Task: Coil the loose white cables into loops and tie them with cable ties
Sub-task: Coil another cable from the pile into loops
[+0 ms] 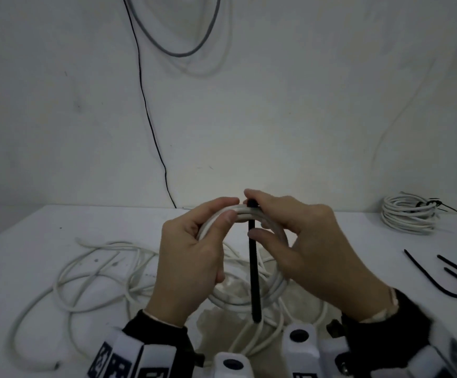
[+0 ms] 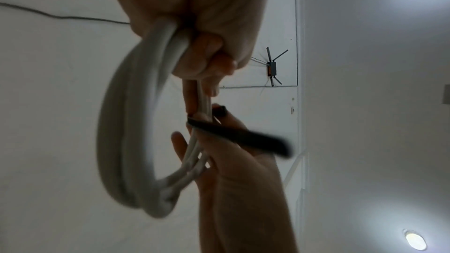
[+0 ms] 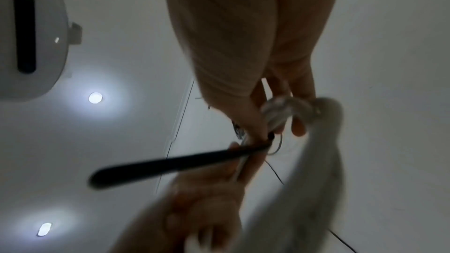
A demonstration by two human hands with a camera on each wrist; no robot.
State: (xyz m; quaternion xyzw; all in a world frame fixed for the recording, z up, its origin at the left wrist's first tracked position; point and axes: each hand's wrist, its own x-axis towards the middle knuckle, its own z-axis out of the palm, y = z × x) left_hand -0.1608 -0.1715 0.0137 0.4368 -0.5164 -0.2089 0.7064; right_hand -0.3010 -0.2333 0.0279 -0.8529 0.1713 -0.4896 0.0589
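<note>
A white cable coil (image 1: 273, 289) is held upright above the table in front of me. My left hand (image 1: 194, 257) grips its top left arc, fingers curled round the strands (image 2: 136, 122). My right hand (image 1: 298, 241) pinches the head of a black cable tie (image 1: 254, 268) at the top of the coil, and the tie's long tail hangs straight down across the loop. In the wrist views the tie (image 2: 238, 138) (image 3: 175, 163) crosses the bundle, with both hands blurred.
Loose white cable (image 1: 85, 271) sprawls over the white table (image 1: 31, 236) at left. A tied white coil (image 1: 410, 214) lies at the back right. Several spare black cable ties (image 1: 456, 276) lie at the right edge. Dark cables (image 1: 151, 126) hang on the wall.
</note>
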